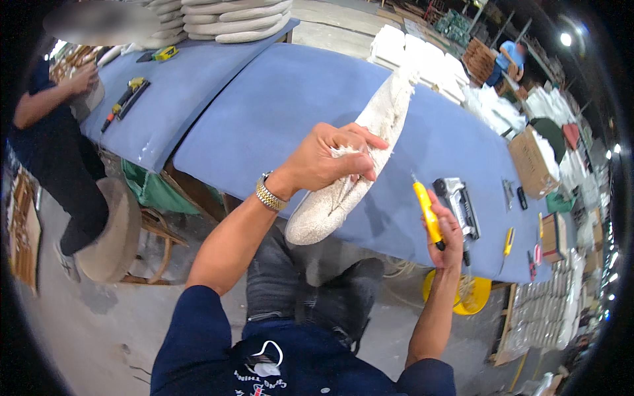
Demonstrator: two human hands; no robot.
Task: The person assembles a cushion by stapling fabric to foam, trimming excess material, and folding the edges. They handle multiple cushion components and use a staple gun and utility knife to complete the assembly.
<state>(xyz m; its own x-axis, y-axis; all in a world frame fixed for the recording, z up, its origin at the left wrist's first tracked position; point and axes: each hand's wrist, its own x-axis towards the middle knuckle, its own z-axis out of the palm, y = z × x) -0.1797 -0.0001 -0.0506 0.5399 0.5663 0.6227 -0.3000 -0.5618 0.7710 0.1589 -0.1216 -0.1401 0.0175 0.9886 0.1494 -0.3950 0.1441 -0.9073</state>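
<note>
A cream, nubby-fabric seat cushion [317, 214] is tilted up on its edge at the near side of the blue-covered table [264, 99]. My left hand [337, 155] is closed on its fabric at the middle, thumb and fingers pinching a gathered, frayed fold. Loose ragged fabric shows along the cushion's upper end. To the right, my right hand [447, 231] grips a yellow utility knife [428, 211], its thin tip pointing up and away from me. The knife is apart from the cushion. Just beyond that hand lies a silver-and-black staple gun [457, 204].
Pliers [508, 193] and another yellow-handled tool [508, 241] lie at the table's right. A yellow bucket [477, 297] stands below the near edge. Cushions are stacked [234, 20] at the far left. A co-worker [59, 145] sits left; another person [510, 59] is far right.
</note>
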